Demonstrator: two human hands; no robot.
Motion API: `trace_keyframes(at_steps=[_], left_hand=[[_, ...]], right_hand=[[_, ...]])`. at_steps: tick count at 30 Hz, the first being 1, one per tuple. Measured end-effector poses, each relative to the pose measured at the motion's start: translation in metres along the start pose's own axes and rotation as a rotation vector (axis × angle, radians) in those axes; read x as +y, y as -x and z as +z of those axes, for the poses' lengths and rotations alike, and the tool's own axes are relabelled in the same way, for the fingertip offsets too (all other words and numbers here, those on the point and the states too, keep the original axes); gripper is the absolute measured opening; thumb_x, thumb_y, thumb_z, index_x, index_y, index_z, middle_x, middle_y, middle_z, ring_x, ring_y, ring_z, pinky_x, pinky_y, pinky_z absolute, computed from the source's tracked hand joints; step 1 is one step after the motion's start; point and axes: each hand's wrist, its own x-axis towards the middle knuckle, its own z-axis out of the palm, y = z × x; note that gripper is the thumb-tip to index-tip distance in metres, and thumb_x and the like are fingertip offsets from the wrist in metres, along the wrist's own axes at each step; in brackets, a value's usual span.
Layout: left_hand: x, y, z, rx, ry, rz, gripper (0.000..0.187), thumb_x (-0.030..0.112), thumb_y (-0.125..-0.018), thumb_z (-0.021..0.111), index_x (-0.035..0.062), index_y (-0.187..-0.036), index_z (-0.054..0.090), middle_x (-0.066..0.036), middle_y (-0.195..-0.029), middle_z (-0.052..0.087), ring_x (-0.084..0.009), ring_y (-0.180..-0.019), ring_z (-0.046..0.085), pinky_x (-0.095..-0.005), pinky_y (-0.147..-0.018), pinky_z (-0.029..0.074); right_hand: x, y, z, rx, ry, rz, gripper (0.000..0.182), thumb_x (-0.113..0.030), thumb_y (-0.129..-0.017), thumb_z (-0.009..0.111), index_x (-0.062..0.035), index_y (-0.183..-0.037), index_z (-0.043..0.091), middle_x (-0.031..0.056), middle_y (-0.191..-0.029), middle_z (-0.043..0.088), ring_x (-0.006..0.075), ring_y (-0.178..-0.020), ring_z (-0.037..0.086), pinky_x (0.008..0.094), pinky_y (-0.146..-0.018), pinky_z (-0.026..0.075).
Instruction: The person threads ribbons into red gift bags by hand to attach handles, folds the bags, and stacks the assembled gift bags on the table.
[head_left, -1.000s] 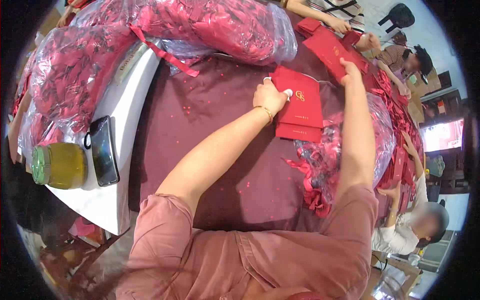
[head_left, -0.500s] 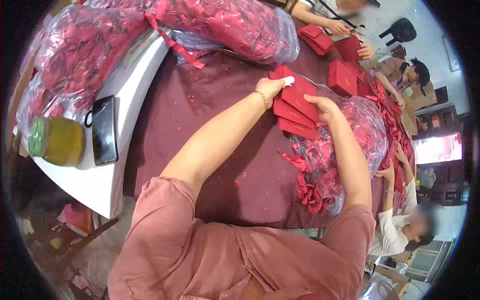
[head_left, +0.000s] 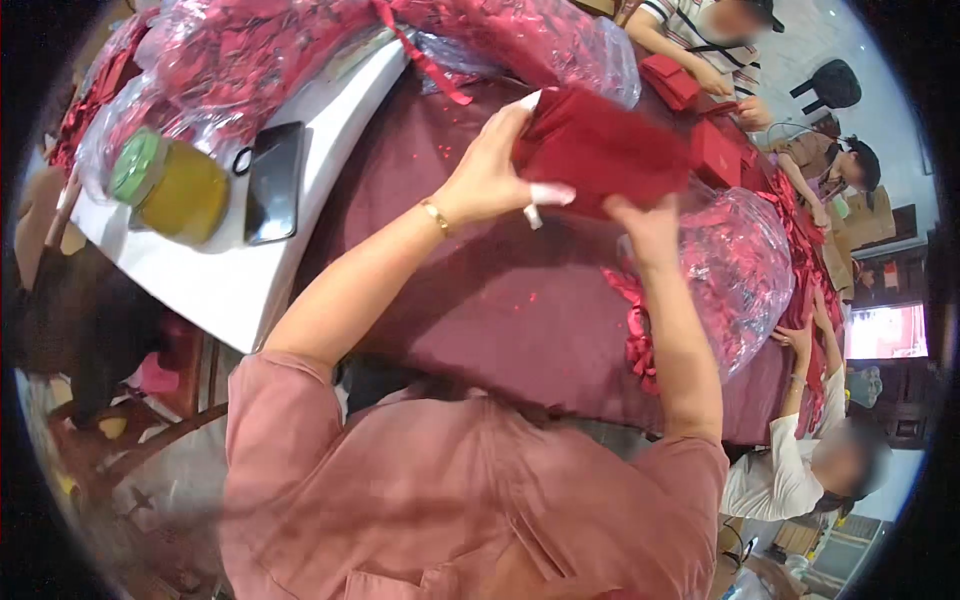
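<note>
A stack of red envelopes (head_left: 600, 150) is lifted off the maroon tablecloth (head_left: 520, 310) and held between both hands. My left hand (head_left: 495, 165) grips its left end, thumb across the front. My right hand (head_left: 645, 225) holds the lower right edge from underneath. The stack is blurred, so its markings cannot be read. Just right of my right hand lies a clear plastic bag of red ribbons (head_left: 740, 270).
A white board (head_left: 220, 270) at the left carries a jar with a green lid (head_left: 175, 185) and a black phone (head_left: 272, 182). Large bags of red pieces (head_left: 300, 45) lie at the back. Other people sit at the far and right sides with more red envelopes (head_left: 715, 150).
Both hands gathered the envelopes that lay on the cloth and raised them as one stack toward me. The view has tilted and shifted, so the jar and phone appear higher.
</note>
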Motion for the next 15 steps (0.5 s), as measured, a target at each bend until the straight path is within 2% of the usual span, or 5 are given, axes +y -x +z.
trace_keyframes(at_steps=[3, 6, 8, 12, 15], left_hand=[[-0.051, 0.043, 0.0, -0.047, -0.042, -0.049, 0.114, 0.04, -0.055, 0.092, -0.0016, -0.141, 0.031, -0.019, -0.135, 0.047, -0.0299, -0.128, 0.045, -0.0392, -0.113, 0.028], [-0.061, 0.058, 0.007, 0.019, 0.445, -0.244, 0.086, 0.017, -0.061, 0.091, -0.001, -0.13, 0.042, -0.011, -0.125, 0.056, -0.0178, -0.115, 0.053, -0.0341, -0.101, 0.043], [-0.063, 0.058, 0.011, 0.06, 0.4, -0.399, 0.073, 0.01, -0.067, 0.087, -0.0009, -0.126, 0.046, -0.011, -0.12, 0.059, -0.017, -0.109, 0.057, -0.032, -0.094, 0.048], [-0.022, 0.068, 0.008, 0.159, 0.327, -0.303, 0.077, 0.016, -0.062, 0.09, 0.0006, -0.124, 0.048, -0.014, -0.121, 0.059, -0.0203, -0.111, 0.057, -0.0335, -0.092, 0.049], [-0.019, 0.086, 0.001, -0.003, 0.319, -0.145, 0.113, 0.012, -0.062, 0.09, 0.0039, -0.148, 0.017, -0.015, -0.136, 0.047, -0.0215, -0.119, 0.05, -0.0334, -0.087, 0.054]], right_hand=[[0.027, 0.028, 0.03, -0.116, 0.191, -0.137, 0.083, 0.005, -0.066, 0.077, -0.006, -0.139, 0.04, 0.0087, -0.125, 0.056, 0.0222, -0.115, 0.054, 0.0353, -0.103, 0.042], [0.02, 0.025, 0.043, -0.077, -0.013, 0.008, 0.074, 0.008, -0.068, 0.075, -0.0049, -0.135, 0.044, 0.0113, -0.123, 0.056, 0.0199, -0.11, 0.058, 0.0326, -0.096, 0.048], [0.019, 0.026, 0.045, -0.031, 0.057, -0.015, 0.073, 0.008, -0.069, 0.074, -0.0042, -0.134, 0.044, 0.0116, -0.123, 0.056, 0.0195, -0.109, 0.058, 0.0318, -0.094, 0.048], [-0.002, 0.04, 0.051, 0.052, -0.079, -0.086, 0.081, 0.008, -0.071, 0.073, -0.0023, -0.141, 0.034, 0.0121, -0.124, 0.055, 0.0207, -0.111, 0.057, 0.0332, -0.096, 0.047], [0.023, 0.065, 0.054, 0.041, -0.212, -0.038, 0.093, 0.004, -0.069, 0.076, -0.0045, -0.146, 0.026, 0.0098, -0.13, 0.052, 0.0228, -0.119, 0.051, 0.0377, -0.104, 0.04]])
